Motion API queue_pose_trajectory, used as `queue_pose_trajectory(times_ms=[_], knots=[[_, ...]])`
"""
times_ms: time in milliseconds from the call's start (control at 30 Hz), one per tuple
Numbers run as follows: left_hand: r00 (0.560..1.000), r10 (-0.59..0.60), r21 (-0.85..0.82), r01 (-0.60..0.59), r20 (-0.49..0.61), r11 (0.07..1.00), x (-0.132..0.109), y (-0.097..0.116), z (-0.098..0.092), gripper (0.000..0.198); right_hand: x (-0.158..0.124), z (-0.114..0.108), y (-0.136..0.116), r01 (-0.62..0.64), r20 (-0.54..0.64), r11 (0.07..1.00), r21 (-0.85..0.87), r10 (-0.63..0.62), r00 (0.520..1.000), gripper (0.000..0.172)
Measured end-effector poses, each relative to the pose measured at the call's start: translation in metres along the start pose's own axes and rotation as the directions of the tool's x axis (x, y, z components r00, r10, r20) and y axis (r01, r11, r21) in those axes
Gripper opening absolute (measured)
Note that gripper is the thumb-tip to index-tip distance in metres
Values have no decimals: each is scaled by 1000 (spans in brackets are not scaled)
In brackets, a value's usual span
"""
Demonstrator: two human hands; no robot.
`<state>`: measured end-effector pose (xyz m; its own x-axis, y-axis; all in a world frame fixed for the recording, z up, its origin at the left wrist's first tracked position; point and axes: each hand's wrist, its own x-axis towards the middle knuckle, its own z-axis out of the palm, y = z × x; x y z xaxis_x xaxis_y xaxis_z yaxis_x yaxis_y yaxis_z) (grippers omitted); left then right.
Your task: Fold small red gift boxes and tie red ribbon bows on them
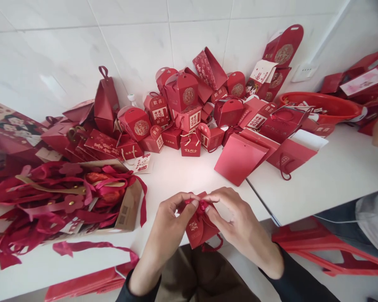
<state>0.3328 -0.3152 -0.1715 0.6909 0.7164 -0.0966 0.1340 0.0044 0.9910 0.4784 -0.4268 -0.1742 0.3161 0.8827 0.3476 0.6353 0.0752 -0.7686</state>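
A small red gift box (197,228) with pale printed characters sits at the table's front edge, just above my lap. Across its top runs a dark pink ribbon (203,206), bunched into a bow or knot. My left hand (173,216) pinches the ribbon from the left, thumb against fingers. From the right, my right hand (233,214) pinches the same ribbon between thumb and index finger. The exact form of the knot is partly hidden by my fingertips. A loose ribbon end (216,243) hangs at the box's lower right.
To the left, a cardboard box (130,209) overflows with ribbons. Piled red gift boxes (182,92) line the tiled wall. Flat red bags (241,157) lie right of centre, before a red basin (327,107). A person's sleeve (374,222) and a red stool (337,251) are at right.
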Motion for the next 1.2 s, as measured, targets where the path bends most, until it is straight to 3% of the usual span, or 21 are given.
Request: queue_pose_trajectory(times_ms=[167,333,467,633,800,1033,1200], knots=[[1000,14,53,-13,-5,998,-1,3,2,26,2,-2,-3,-113,-14,992,55,114,993,10],[999,-44,31,44,-13,999,-2,8,6,26,-1,-4,-6,-253,46,960,121,250,967,19],[998,-62,30,62,-10,998,0,8,7,26,-4,-2,-3,-271,107,951,151,256,961,20],[997,-25,-15,26,75,1000,-1,9,0,26,-2,-2,3,-290,151,945,150,268,952,27],[991,4,-47,3,135,999,-2,9,-7,27,4,-8,4,-261,224,945,197,216,950,14],[992,-33,-89,44,121,995,-1,5,-3,26,-6,-3,-7,-188,29,970,152,185,982,8],[996,-23,-80,30,91,996,-2,5,-4,24,-14,7,-10,-31,40,998,63,28,999,12]])
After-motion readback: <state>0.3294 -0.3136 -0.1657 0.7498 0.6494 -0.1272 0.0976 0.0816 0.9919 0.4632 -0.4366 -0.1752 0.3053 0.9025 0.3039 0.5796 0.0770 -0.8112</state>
